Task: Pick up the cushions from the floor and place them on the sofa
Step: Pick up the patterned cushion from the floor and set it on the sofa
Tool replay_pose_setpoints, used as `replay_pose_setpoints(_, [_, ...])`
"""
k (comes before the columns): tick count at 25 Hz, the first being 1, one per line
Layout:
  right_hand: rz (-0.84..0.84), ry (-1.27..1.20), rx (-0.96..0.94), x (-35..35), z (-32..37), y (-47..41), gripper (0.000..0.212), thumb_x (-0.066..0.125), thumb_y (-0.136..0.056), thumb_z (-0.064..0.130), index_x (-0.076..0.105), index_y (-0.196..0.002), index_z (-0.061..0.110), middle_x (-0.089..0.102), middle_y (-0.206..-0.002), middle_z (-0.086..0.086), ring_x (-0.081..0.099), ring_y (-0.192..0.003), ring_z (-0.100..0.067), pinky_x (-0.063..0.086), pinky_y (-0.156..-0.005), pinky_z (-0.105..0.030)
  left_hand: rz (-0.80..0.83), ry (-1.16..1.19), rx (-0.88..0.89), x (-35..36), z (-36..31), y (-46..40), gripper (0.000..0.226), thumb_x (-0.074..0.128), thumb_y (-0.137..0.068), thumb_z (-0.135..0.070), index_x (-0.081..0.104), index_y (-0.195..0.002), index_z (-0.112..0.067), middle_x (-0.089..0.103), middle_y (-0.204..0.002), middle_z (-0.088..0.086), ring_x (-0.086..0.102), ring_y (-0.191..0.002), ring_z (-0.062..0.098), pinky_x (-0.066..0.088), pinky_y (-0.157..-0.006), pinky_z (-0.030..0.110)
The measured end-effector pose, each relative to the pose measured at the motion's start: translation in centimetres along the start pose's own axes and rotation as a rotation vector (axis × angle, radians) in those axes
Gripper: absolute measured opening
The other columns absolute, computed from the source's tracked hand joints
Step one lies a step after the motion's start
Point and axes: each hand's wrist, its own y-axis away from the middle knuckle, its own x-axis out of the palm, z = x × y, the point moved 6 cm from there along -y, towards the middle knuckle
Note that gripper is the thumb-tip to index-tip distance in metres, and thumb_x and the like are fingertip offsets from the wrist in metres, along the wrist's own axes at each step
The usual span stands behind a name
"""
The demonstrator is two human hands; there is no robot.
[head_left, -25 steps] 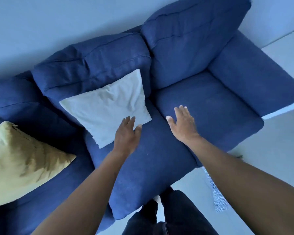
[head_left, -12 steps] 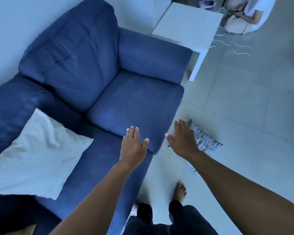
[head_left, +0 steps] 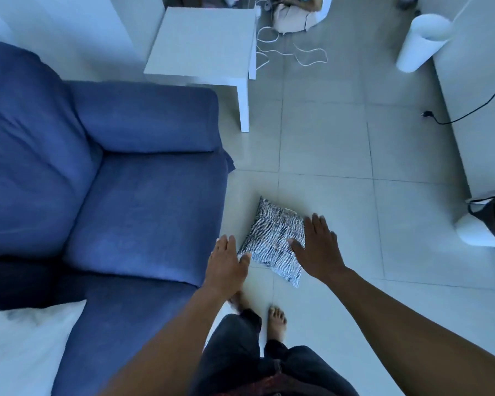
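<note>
While the person stands barefoot on the tiled floor [head_left: 326,155], dark trousers [head_left: 257,364] fill the bottom of the view and 2 bare arms stretch forward from it. At the lower left, a white cushion [head_left: 26,347] lies on the seat of the blue sofa [head_left: 132,212]. Further out, the left hand [head_left: 226,265] is spread flat with its fingers apart, holding nothing, its thumb at the near left edge of a patterned cushion [head_left: 272,241]; whether it touches the fabric cannot be told. The right hand [head_left: 317,250] is likewise wide open and empty, palm down over the cushion's right side. That black-and-white cushion lies flat on the floor between the 2 hands, just beside the sofa's front corner and ahead of the feet. Beyond the sofa's armrest stands a white side table [head_left: 203,44], with loose white cords [head_left: 295,52] on the tiles past it. At the far right stand a pale cylinder [head_left: 420,41] and a black cable [head_left: 469,110] running along a white unit.
</note>
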Motion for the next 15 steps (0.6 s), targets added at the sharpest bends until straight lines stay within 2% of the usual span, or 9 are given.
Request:
replay_pose_setpoints(9, [0.027,-0.223,0.178,0.3,-4.2,-9.1,0.081,0.046,-0.110,0.051,0.016,-0.170,0.006,0.007,-0.180,-0.017,0.003,-0.168,-0.033,0.016,-0.133,-0.053,0.191,-0.136,0.020,0.8,-3.1,-12.9,0.074,0.044,-0.111,-0.043,0.017,-0.169,-0.006,0.015,-0.179,0.017,0.019,-0.164,0.035,0.024,-0.128,0.048])
replay_pose_setpoints(15, [0.057,-0.362,0.309,6.6,-8.8,-18.0,0.079,0.050,-0.110,0.045,0.019,-0.168,0.002,0.015,-0.178,-0.021,0.012,-0.166,-0.034,0.018,-0.133,-0.049,0.284,-0.177,-0.054,6.0,-2.1,-23.9,0.073,0.048,-0.109,-0.045,0.025,-0.167,-0.008,0.029,-0.175,0.015,0.031,-0.160,0.032,0.028,-0.126,0.042])
